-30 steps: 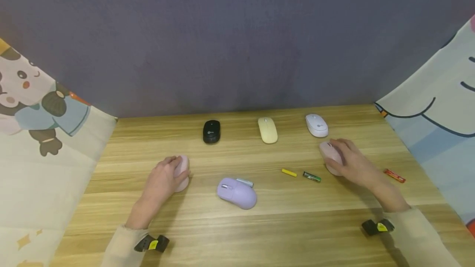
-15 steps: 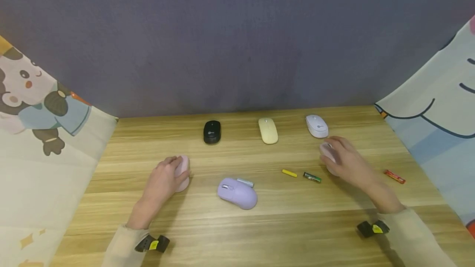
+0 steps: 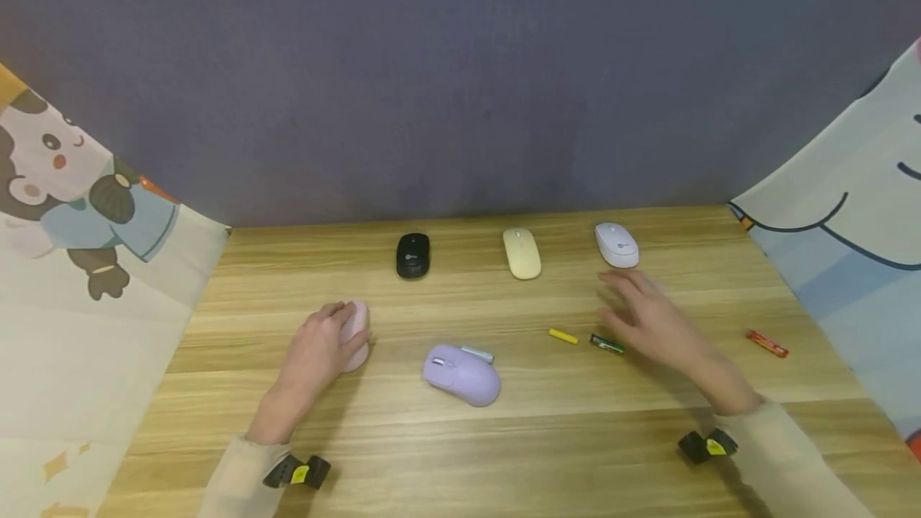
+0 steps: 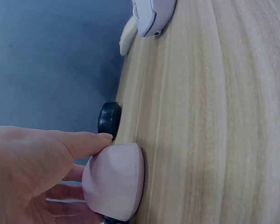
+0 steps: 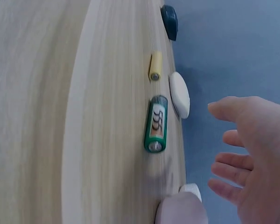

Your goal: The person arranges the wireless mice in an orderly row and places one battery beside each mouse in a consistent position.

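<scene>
So the left hand (image 3: 309, 356) had a pink mouse (image 4: 113, 182) gripped between thumb and fingers on the table (image 3: 504, 462), nowhere near letting go. The right hand (image 3: 658, 330) was empty, fingers loose, with a second pink mouse (image 5: 182, 211) lying free just beside it. I'd call the right side's mouse placed and the left's not finished. Near the right hand were a green battery (image 3: 608, 344) and a yellow battery (image 3: 564, 336), both loose; a red battery (image 3: 767, 344) lay farther right. A purple mouse (image 3: 464, 376) sat between the hands; black (image 3: 413, 256), cream (image 3: 522, 254) and white (image 3: 616, 245) mice lined the back.
</scene>
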A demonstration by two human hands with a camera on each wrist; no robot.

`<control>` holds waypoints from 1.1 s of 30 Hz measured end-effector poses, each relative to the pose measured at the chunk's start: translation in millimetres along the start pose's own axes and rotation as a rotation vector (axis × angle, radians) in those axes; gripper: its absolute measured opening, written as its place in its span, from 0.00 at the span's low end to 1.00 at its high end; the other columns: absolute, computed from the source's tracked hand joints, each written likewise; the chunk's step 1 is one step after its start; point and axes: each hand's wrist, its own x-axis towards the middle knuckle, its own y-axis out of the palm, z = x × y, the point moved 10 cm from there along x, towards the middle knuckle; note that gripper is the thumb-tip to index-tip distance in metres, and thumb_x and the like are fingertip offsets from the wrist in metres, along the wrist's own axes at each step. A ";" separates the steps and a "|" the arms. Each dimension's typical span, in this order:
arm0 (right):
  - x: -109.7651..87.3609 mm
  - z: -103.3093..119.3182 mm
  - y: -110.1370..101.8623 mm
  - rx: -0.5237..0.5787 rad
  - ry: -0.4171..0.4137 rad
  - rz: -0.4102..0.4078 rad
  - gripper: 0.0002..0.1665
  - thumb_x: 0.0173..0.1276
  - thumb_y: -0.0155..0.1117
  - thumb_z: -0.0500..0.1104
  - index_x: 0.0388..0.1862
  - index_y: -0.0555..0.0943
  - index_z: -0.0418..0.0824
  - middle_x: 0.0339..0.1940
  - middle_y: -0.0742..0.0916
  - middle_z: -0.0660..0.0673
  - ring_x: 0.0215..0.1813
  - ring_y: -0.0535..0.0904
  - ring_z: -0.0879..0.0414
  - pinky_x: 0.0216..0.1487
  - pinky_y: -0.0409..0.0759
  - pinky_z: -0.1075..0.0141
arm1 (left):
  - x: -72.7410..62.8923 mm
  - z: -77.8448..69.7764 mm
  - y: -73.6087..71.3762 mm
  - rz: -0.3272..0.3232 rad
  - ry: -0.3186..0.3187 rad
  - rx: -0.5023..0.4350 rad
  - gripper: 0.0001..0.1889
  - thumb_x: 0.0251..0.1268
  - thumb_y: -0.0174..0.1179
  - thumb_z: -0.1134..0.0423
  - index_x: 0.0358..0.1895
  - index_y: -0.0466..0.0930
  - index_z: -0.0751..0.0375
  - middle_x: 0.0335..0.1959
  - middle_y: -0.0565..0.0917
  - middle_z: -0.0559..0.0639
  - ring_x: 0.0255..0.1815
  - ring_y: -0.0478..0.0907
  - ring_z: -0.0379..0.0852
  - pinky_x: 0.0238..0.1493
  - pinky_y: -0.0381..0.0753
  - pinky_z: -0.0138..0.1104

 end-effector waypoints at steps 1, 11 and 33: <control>0.9 2.5 0.9 -0.001 -0.003 0.000 0.34 0.67 0.73 0.39 0.69 0.74 0.33 0.66 0.79 0.32 0.67 0.72 0.31 0.65 0.72 0.33 | 0.0 -0.2 -0.1 -0.001 0.001 0.000 0.29 0.65 0.72 0.57 0.60 0.80 0.78 0.57 0.81 0.78 0.53 0.82 0.74 0.49 0.86 0.59; 7.7 34.3 16.8 0.010 -0.087 0.032 0.35 0.65 0.75 0.39 0.69 0.74 0.33 0.66 0.79 0.32 0.64 0.77 0.36 0.63 0.79 0.39 | -0.1 -0.5 -0.6 0.001 -0.002 0.009 0.29 0.65 0.72 0.57 0.60 0.79 0.78 0.57 0.81 0.77 0.53 0.82 0.74 0.50 0.86 0.59; 18.6 71.4 53.6 0.040 -0.139 0.176 0.35 0.71 0.71 0.48 0.74 0.73 0.40 0.71 0.77 0.37 0.70 0.75 0.39 0.69 0.77 0.43 | -0.8 -2.6 -2.8 -0.021 0.014 -0.002 0.28 0.64 0.73 0.58 0.59 0.80 0.77 0.56 0.81 0.77 0.52 0.83 0.73 0.49 0.87 0.59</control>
